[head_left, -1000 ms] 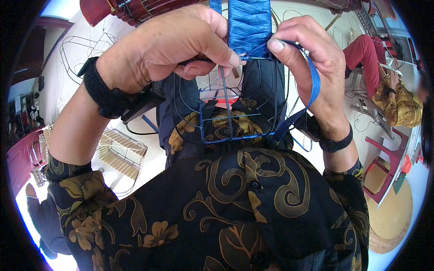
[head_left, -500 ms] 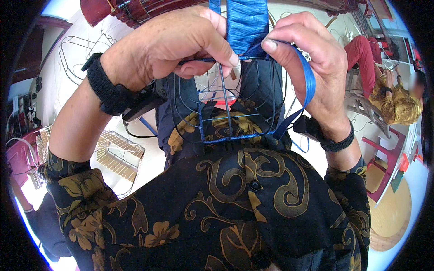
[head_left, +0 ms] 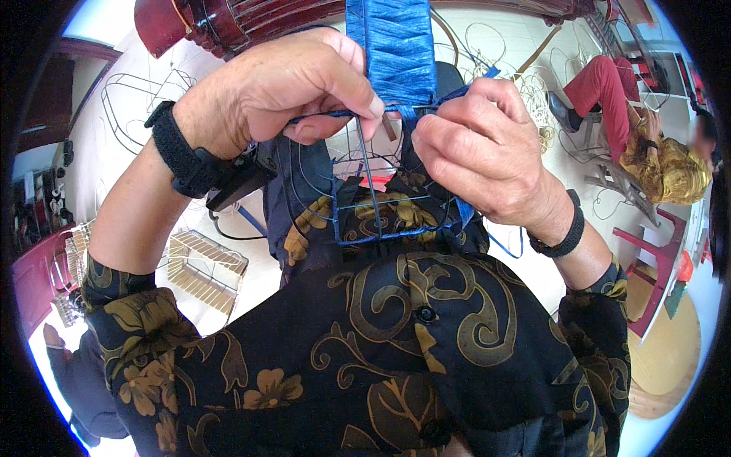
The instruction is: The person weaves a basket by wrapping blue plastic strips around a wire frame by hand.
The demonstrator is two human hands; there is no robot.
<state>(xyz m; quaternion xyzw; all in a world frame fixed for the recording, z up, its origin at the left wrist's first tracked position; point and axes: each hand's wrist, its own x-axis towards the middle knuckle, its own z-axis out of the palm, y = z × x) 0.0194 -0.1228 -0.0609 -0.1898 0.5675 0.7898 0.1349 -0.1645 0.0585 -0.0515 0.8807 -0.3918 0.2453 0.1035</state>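
A wire frame of dark thin rods stands over my lap, its lower bar wrapped in blue strip. Glossy blue strip covers a flat, woven-looking panel at its far end. My left hand is closed, thumb and fingers pinching the cross wire at the panel's near edge. Right of it, my right hand has its fingers curled together around a blue strip at the same wire. Part of that strip wraps over the wire; the right fingertips are partly hidden. Both wrists wear black straps.
A dark red carved wooden piece lies beyond the frame. Pale cord coils and bent wire frames are on the floor. A slatted rack lies left. At right, a person in red trousers sits near a red stool.
My right hand has come down and inward, its fingers closing at the wire. The strip's loop beside that hand no longer shows. The blue panel has shifted slightly left; my left hand keeps its pinch.
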